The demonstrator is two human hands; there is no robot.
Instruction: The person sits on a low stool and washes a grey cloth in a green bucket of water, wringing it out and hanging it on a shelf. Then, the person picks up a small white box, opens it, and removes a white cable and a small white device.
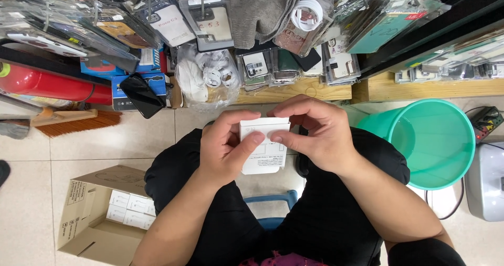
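Observation:
A small white box (262, 158) is held up over my lap between both hands. My left hand (226, 148) grips its left side, thumb pressed across the front. My right hand (317, 134) curls over the top right corner, thumb meeting the left thumb on the box's face. Black trousers (325, 213) cover my knees below, and a blue stool edge (273, 200) shows between them.
An open cardboard carton (97, 213) with several white boxes stands on the tiled floor at left. A green plastic bucket (436, 140) sits at right. Wooden shelves (315, 90) ahead are packed with phone cases and bagged cables (207, 77). A red extinguisher (47, 85) and a broom lie far left.

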